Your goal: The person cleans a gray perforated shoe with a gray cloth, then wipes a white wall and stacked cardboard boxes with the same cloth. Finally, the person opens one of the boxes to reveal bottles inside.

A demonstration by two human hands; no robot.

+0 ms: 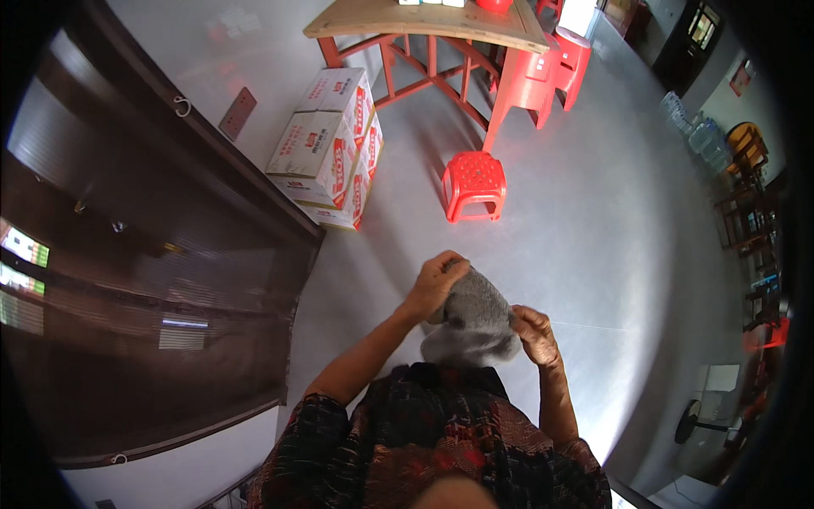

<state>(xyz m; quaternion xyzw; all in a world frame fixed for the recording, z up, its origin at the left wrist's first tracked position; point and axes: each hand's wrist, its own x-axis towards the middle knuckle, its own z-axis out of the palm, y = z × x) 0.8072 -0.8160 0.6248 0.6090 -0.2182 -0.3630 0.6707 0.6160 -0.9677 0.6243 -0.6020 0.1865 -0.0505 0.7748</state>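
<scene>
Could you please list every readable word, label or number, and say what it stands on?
Stacked cartons: bold red-and-white lettering plus smaller print; I don't transcribe printed words.
Reddish wall picture, right: too small to read.
Grey cloth: no lettering visible, partly blurred.

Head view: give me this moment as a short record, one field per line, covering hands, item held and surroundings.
Item: grey cloth, lower part blurred
Left hand: fingers grip the cloth's upper end
Right hand: fingers grip its right edge
Ahead: low red stool on the grey floor
Beyond: wooden table
Left of stool: stacked cartons
</scene>
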